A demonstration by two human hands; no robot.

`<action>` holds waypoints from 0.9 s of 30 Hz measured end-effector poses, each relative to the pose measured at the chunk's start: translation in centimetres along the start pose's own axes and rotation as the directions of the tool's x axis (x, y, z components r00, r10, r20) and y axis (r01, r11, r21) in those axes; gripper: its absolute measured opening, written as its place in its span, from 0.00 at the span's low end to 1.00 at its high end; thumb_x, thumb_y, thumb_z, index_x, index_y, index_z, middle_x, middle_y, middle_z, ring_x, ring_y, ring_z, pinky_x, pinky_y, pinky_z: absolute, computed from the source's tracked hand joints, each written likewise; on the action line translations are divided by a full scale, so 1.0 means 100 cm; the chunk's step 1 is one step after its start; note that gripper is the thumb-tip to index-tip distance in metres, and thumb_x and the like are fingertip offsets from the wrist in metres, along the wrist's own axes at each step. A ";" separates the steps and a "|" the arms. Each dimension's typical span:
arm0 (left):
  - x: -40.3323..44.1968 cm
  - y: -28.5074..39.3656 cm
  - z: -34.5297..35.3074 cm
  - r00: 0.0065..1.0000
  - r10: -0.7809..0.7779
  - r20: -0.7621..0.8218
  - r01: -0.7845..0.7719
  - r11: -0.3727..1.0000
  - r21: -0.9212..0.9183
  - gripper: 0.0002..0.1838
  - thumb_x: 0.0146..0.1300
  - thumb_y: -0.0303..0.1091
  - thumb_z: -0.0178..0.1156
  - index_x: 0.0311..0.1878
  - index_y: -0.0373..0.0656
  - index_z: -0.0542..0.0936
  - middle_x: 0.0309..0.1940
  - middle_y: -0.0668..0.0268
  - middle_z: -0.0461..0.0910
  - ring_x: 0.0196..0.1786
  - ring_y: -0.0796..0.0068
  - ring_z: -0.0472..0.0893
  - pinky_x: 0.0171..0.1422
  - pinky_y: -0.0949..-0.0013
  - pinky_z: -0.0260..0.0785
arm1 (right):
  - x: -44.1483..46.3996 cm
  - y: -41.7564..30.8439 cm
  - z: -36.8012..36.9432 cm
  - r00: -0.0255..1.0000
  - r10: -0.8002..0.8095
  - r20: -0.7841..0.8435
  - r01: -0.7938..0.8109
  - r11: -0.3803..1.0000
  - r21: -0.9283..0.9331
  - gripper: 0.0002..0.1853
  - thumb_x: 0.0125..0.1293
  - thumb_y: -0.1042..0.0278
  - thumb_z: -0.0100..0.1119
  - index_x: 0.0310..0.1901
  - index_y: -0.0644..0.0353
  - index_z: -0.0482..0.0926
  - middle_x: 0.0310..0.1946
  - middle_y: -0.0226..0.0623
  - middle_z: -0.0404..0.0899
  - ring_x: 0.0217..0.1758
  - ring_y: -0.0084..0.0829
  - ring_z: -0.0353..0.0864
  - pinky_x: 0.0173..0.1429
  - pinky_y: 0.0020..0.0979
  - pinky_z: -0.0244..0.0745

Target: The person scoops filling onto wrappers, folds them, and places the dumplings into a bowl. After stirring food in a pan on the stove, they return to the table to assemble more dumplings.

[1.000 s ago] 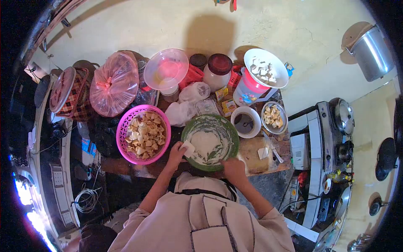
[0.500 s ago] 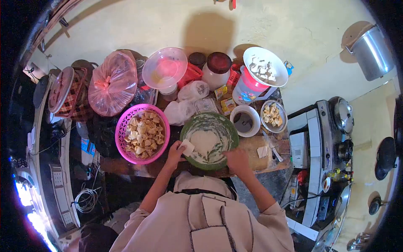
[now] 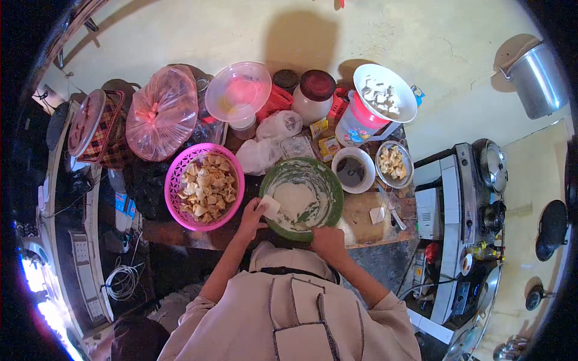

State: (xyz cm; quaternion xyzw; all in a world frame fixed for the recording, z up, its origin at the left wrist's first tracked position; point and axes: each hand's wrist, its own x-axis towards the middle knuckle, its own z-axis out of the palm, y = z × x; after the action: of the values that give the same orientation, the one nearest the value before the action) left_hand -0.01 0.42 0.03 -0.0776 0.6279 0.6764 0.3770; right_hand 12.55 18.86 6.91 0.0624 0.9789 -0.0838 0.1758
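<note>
A green bowl (image 3: 335,207) with white batter (image 3: 294,200) in it stands at the table's front edge. My left hand (image 3: 250,220) is at its left rim, closed on a flat white square piece (image 3: 271,207), which reaches over the rim. At the front right rim my right hand (image 3: 328,243) is closed in a fist. A thin utensil, seemingly a spoon (image 3: 300,226), runs from it into the batter; its handle is hidden in the fist. Left of the bowl is a pink basket (image 3: 170,191) of folded, pale brown pieces (image 3: 209,188).
Right of the bowl are a white bowl of dark liquid (image 3: 350,172), a small dish of pieces (image 3: 393,164), a knife (image 3: 397,219) and another square piece (image 3: 377,215). Behind stand a jar (image 3: 314,96), plastic bags (image 3: 162,114) and a white bowl (image 3: 385,93). A stove (image 3: 468,174) is farther right.
My right hand has moved left and toward me along the bowl's rim, and the utensil now shows in the batter. The left hand still holds the white piece.
</note>
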 end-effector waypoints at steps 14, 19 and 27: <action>0.011 -0.015 -0.008 0.891 0.452 0.045 -0.390 0.709 0.588 0.10 0.52 0.31 0.54 0.38 0.38 0.71 0.38 0.62 0.72 0.38 0.62 0.73 0.39 0.63 0.66 | 0.006 0.061 -0.042 0.927 0.052 0.372 -0.372 0.259 0.891 0.12 0.58 0.68 0.50 0.43 0.59 0.77 0.13 0.17 0.56 0.17 0.13 0.52 0.21 0.15 0.47; -0.028 0.026 0.043 0.980 0.193 0.047 -0.195 0.980 0.043 0.14 0.54 0.30 0.54 0.43 0.35 0.71 0.36 0.63 0.75 0.37 0.65 0.77 0.41 0.67 0.70 | -0.002 0.075 -0.012 0.995 0.079 0.058 -0.069 0.140 0.988 0.13 0.60 0.63 0.49 0.45 0.56 0.76 0.31 0.25 0.75 0.35 0.17 0.69 0.43 0.22 0.65; -0.005 0.036 0.052 0.880 0.002 0.474 0.221 0.883 -0.414 0.16 0.58 0.29 0.49 0.48 0.29 0.67 0.41 0.56 0.75 0.44 0.65 0.77 0.50 0.65 0.71 | -0.004 0.056 0.006 0.938 0.159 -0.308 0.238 0.352 0.905 0.12 0.62 0.67 0.48 0.45 0.58 0.76 0.22 0.21 0.63 0.27 0.15 0.58 0.32 0.18 0.56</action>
State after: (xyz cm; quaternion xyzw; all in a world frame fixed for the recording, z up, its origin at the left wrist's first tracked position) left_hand 0.04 5.17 4.16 -0.0370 0.3381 0.7803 0.5249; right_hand 13.99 24.16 5.68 0.1408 0.7709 -0.6175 -0.0672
